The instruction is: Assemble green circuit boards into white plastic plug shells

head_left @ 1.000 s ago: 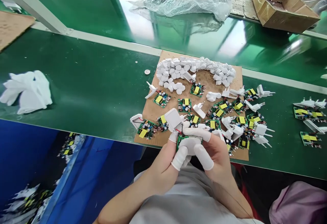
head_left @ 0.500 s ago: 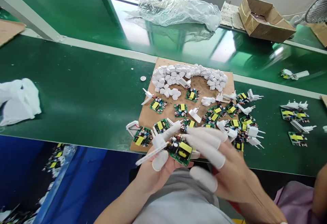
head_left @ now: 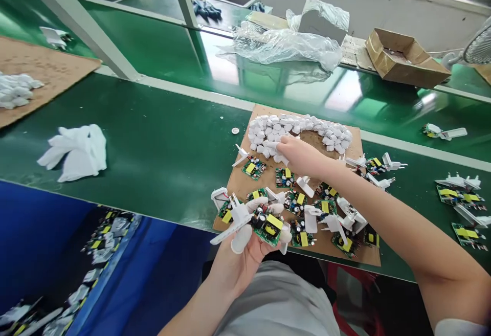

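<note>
While our left hand [head_left: 232, 262] holds the board [head_left: 268, 227] much as it did half a second ago, our right hand [head_left: 299, 153] has left its place beside that board and is now at the white pieces [head_left: 264, 129] heaped along the far part of the cardboard [head_left: 240, 185]. Our left fingers [head_left: 241, 240] are closed around the board, which sits yellow block up above the palm, at the near edge of the cardboard; its plug [head_left: 240, 214] sticks up just beside them. Our right fingers [head_left: 276, 147] bend down among the pieces, well apart from the board, and we cannot tell whether they have closed on one. Other boards [head_left: 299, 199] lie across the cardboard's middle and near part. On our tabletop [head_left: 172, 147], a white cloth [head_left: 76, 153] lies well left of the cardboard.
</note>
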Tool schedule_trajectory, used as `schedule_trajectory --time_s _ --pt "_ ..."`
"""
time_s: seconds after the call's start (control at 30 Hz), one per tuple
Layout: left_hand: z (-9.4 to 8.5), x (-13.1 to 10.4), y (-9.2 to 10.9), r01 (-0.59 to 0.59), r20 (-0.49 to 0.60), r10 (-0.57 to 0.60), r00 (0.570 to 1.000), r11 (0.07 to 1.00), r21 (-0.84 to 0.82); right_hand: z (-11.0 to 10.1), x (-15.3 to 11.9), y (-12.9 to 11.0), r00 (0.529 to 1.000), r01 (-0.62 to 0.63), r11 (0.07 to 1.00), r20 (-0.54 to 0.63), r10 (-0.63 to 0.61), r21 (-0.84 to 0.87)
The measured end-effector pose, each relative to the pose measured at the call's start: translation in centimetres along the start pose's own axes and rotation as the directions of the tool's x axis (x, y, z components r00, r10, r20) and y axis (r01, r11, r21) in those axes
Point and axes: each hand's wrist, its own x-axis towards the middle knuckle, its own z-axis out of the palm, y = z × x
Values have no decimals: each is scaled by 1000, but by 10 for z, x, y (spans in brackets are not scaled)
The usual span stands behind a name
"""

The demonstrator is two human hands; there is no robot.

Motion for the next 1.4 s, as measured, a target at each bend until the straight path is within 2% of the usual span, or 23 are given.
schedule_trajectory --time_s 0.1,0.43,0.57,0.63,0.9,1.2,1.4 --pt "0 0 3 1 13 0 1000 1000 -23 3 0 1 1000 -6 998 -17 5 -62" --pt "22 10 9 73 85 -70 994 996 -40 2 -5 5 999 36 976 -3 -38 -216" --pt "24 10 13 77 28 -76 997 996 -47 -2 -6 -2 987 158 955 73 -143 -252" --pt "26 10 17 97 -13 -98 995 994 -40 -4 -4 -4 982 177 949 112 -152 -259" --pt "32 10 23 124 -8 -124 992 992 -33 -9 5 4 986 78 971 160 -42 -227" --pt "31 10 23 106 27 -105 994 992 -64 -8 -1 5 986 -87 984 128 107 -156" --pt "32 10 23 100 39 -99 994 995 -19 -7 5 3 983 -101 986 141 120 -134"
